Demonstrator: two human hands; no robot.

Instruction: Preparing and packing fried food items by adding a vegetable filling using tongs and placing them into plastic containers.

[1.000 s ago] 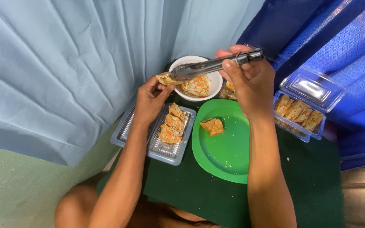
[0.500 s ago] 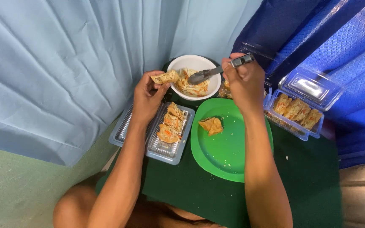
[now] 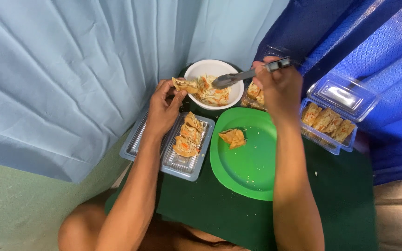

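Since the earlier frame your right hand [image 3: 279, 86] has pulled back a little from the bowl and the spoon's tip now sits lower, inside the white bowl [image 3: 214, 83], while your left hand [image 3: 164, 109] has kept its pastry piece at the bowl's left rim. Left hand: fingers closed around a fried pastry piece [image 3: 185, 85], held just above and touching the bowl's left edge. Right hand: wrapped tight on the dark handle of a metal spoon [image 3: 243, 76], which is angled down-left with its scoop over the shredded filling [image 3: 212, 94] in the bowl. Below your left hand lies an open clear plastic tray [image 3: 182, 160] with several filled pastries [image 3: 187, 137] in a row; its lid half lies flat to the left. The green plate [image 3: 250, 162] sits just right of that tray, touching it or nearly so, with one folded pastry [image 3: 232, 137] near its upper left. A second clear container [image 3: 326, 135] with a row of fried pieces is right of your right forearm, lid propped open behind it. More fried pieces [image 3: 255, 93] show between the bowl and your right hand, partly hidden. Everything rests on a dark green cloth [image 3: 210, 209] over the desk; pale blue curtain [image 3: 70, 69] left, dark blue fabric [image 3: 373, 42] right.
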